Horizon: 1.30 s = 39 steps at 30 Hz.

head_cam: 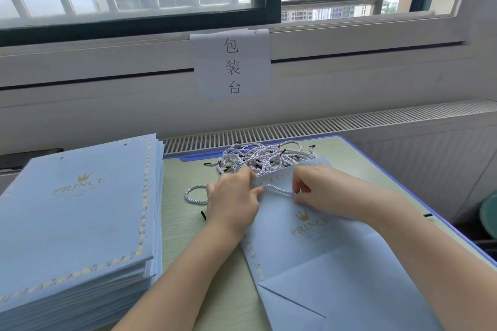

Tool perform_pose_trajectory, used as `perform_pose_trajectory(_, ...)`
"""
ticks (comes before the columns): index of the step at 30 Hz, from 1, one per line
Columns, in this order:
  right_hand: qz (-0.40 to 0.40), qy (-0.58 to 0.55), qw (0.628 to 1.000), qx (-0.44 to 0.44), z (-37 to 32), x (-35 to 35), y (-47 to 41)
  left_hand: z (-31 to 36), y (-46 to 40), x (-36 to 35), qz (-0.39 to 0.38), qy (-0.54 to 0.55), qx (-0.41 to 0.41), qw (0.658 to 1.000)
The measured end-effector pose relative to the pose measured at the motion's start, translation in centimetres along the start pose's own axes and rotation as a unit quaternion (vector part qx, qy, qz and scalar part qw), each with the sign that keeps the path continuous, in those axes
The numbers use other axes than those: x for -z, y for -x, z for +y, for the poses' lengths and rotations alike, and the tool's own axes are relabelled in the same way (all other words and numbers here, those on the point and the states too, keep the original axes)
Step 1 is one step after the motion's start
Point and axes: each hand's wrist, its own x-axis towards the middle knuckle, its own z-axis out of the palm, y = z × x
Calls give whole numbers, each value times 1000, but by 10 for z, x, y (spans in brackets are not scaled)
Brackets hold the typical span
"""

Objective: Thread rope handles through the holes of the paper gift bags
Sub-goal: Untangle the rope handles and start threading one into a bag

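At the packing desk: your left hand [233,197] pins the flat blue gift bag's [317,255] mouth while your right hand [320,191] pinches the white rope handle [277,191] lying across it; keep the tip straight, feeding squarely into the hole

A white paper sign [230,63] taped below the window bore three black characters set vertically — 包装台. The top bag of the blue stack [78,212] carried a gold crown above "PRINCE". The flat bag [322,255] under the hands showed the same gold crown and "PRINCE" — smaller lines beneath were unreadable.
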Motion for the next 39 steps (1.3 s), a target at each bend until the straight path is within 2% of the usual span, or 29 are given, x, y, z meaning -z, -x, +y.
perform_pose_trajectory(4, 14, 31, 999, -24, 2, 1, -1, -1, -1, -6, 2, 75, 27, 997)
perform_pose_trajectory(8, 22, 138, 988, -69, 15, 11, 3, -2, -2, -7, 9, 69, 41, 997)
perform_pose_trajectory(11, 62, 169, 975, -127, 25, 18, 3, -2, -3, -6, 18, 71, 54, 996)
perform_pose_trajectory(13, 139, 159, 967, -140, 27, 20, 0, -3, -3, -6, 19, 56, 51, 997)
perform_pose_trajectory(15, 259, 115, 950, -134, 25, 20, -3, -4, -4, -8, 17, 38, 42, 998)
perform_pose_trajectory(17, 336, 60, 930, -138, 21, 22, -2, -5, -4, -9, 12, 26, 38, 999)
perform_pose_trajectory(20, 380, 36, 914, -137, 17, 22, -1, -5, -5, -9, 7, 40, 39, 998)
perform_pose_trajectory(23, 422, -38, 903, -73, 22, 15, -7, -4, -5, -8, 12, 52, 36, 998)
perform_pose_trajectory(25, 424, -109, 898, -40, 24, 9, -11, -4, -4, -8, 15, 61, 35, 997)
perform_pose_trajectory(28, 381, -182, 906, -36, 22, 1, -14, -3, -3, -8, 15, 76, 41, 996)
perform_pose_trajectory(36, 226, -237, 943, -52, 23, -6, -19, -2, -3, -9, 29, 86, 41, 995)
perform_pose_trajectory(39, 207, -250, 945, -38, 22, -8, -22, -3, -4, -8, 9, 71, 45, 996)
